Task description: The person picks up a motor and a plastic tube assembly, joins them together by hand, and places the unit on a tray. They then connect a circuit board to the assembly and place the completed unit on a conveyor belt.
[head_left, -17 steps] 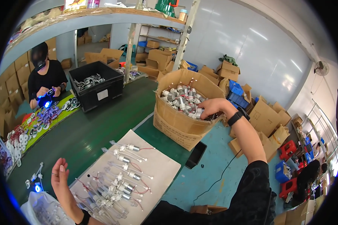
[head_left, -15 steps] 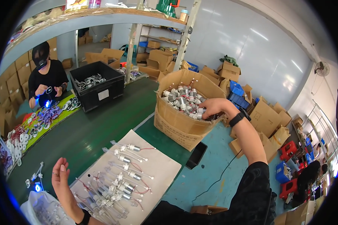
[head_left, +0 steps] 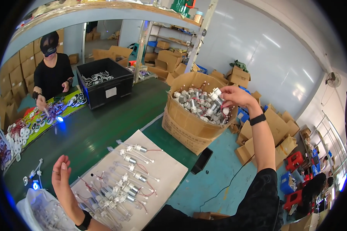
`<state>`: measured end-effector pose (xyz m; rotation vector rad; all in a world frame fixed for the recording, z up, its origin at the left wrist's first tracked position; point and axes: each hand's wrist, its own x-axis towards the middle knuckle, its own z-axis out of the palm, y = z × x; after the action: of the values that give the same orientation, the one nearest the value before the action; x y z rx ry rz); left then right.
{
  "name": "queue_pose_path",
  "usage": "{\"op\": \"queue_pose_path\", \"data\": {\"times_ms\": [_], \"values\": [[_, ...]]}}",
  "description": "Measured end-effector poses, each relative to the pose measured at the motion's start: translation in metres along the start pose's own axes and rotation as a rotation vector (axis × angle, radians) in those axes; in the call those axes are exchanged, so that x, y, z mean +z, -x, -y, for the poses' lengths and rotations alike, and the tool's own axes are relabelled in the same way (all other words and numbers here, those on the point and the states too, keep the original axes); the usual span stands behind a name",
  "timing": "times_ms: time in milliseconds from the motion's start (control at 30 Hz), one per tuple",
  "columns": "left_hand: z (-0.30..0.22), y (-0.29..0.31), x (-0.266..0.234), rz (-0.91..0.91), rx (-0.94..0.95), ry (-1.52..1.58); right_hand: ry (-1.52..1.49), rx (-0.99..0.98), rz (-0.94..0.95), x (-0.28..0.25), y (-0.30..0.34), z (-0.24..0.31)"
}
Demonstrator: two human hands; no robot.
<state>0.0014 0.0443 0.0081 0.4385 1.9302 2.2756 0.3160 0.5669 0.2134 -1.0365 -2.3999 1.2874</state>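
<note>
- Here, the right hand (head_left: 238, 96) reaches over the open carton (head_left: 189, 133), its grip closed around a small silver motor (head_left: 216, 96) with a white cap, fingertips bent around one side.
- The motor is at the carton's mouth, cap upward, just above the loose motors (head_left: 194, 102). Held by its side, probably because the others crowd it below.
- Left hand (head_left: 61, 173): grip loose and part-curled, nothing seen in it. Raised by the left edge of the pale sheet (head_left: 169, 169), wrist near the finished-looking assemblies (head_left: 137, 178).
- Assemblies lie in slanting, overlapping rows, tubes and red wires trailing; likely laid so for easy counting or picking. The sheet presumably keeps them together on the green surface (head_left: 117, 123).
- Carton stands at the surface's right side, flaps up, within arm's reach; raised flaps seem to hold the heap in.
- White bag (head_left: 25, 204) of clear parts sits close on the left, probably for handy reach.
- Writing: dark printed lines on the carton's front, slanted and small. White label (head_left: 111, 91) on the black bin (head_left: 121, 96); its text too fine to read. No brand made out.
</note>
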Motion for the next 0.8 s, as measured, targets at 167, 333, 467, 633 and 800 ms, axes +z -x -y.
{"op": "queue_pose_path", "data": {"times_ms": [167,333,467,633,800], "values": [[-0.001,-0.001,0.001,-0.015,0.012,0.020,-0.188,-0.089,0.074,-0.009,-0.020,-0.011],[0.003,-0.004,-0.003,0.017,0.008,0.016,-0.154,-0.076,0.076,-0.005,-0.039,-0.021],[0.005,-0.005,-0.006,0.011,0.008,0.009,0.109,0.116,0.039,0.011,-0.066,-0.037],[0.009,-0.007,-0.006,0.009,0.005,0.047,0.230,0.217,0.002,0.023,-0.076,-0.045],[0.009,-0.007,-0.003,0.002,-0.001,0.051,0.214,0.311,0.042,0.026,-0.070,-0.039]]}}
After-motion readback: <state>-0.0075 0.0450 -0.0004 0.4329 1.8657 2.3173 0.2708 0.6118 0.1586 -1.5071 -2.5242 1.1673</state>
